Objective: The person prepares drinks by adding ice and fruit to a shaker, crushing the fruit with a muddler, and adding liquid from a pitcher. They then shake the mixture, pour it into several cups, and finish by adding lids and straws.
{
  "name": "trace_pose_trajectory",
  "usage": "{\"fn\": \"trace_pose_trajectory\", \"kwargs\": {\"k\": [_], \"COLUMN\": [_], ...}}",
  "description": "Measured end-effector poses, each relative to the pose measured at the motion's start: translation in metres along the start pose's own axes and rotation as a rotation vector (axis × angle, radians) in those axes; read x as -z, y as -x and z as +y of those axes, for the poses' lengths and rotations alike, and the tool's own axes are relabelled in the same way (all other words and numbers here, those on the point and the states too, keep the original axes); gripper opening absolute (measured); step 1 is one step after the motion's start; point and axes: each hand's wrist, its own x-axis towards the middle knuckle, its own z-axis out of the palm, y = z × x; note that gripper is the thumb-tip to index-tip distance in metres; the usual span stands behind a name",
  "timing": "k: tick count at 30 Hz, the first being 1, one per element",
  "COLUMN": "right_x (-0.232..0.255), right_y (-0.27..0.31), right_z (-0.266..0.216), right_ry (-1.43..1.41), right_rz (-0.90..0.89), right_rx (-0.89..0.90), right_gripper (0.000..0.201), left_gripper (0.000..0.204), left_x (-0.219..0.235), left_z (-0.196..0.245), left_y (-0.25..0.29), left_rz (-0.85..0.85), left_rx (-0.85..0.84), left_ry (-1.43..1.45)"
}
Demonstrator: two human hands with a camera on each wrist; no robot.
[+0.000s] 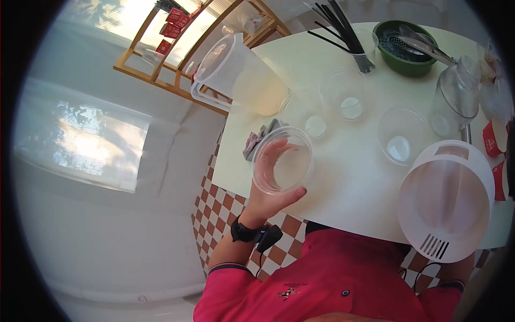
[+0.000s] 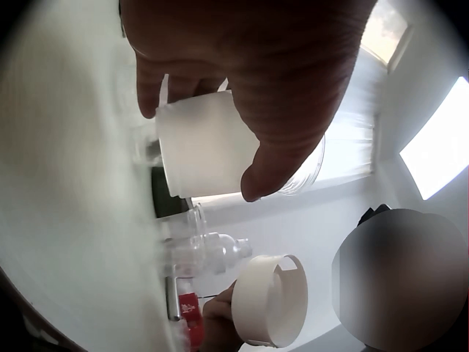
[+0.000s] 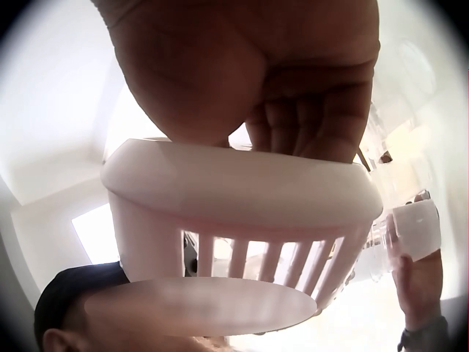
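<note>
My left hand grips a clear plastic cup, its open mouth tilted toward the head camera. In the left wrist view the thumb and fingers wrap the cup's whitish wall. On the right, my right hand holds a white plastic pitcher lid with a row of slots at one edge and a rectangular cut-out opposite. The lid hides that hand in the head view; the right wrist view has its fingers curled over the lid's top. Close behind the left hand, a crumpled grey cloth lies at the table edge.
Several clear cups stand on the pale table. A lidless pitcher of pale liquid is at the far left. Farther back are black straws in a glass, a green bowl with utensils, and a clear bottle. Red boxes line the right.
</note>
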Motion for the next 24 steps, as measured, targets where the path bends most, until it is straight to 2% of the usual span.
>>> {"fn": "trace_pose_trajectory", "kwargs": {"k": [5,9,12,16,22,24], "right_x": [0.021,0.038,0.045,0.051,0.048,0.045], "right_y": [0.021,0.036,0.044,0.047,0.045,0.044], "right_z": [0.000,-0.004,-0.002,-0.003,-0.005,-0.003], "right_ry": [0.021,0.040,0.053,0.060,0.057,0.058], "right_rz": [0.078,0.144,0.183,0.215,0.213,0.211], "right_rx": [-0.015,-0.009,-0.006,0.006,0.011,0.003], "right_gripper": [0.034,0.034,0.034,0.034,0.034,0.034], "left_gripper": [0.097,0.087,0.084,0.083,0.093,0.095], "left_x": [0.053,0.090,0.131,0.155,0.192,0.196], "left_z": [0.056,0.092,0.100,0.116,0.117,0.119], "left_y": [-0.017,-0.049,-0.069,-0.094,-0.125,-0.130], "left_rz": [0.223,0.371,0.424,0.438,0.395,0.384], "left_rx": [-0.128,-0.226,-0.185,-0.142,0.021,0.022], "left_ry": [0.117,0.007,-0.123,-0.296,-0.669,-0.719]}}
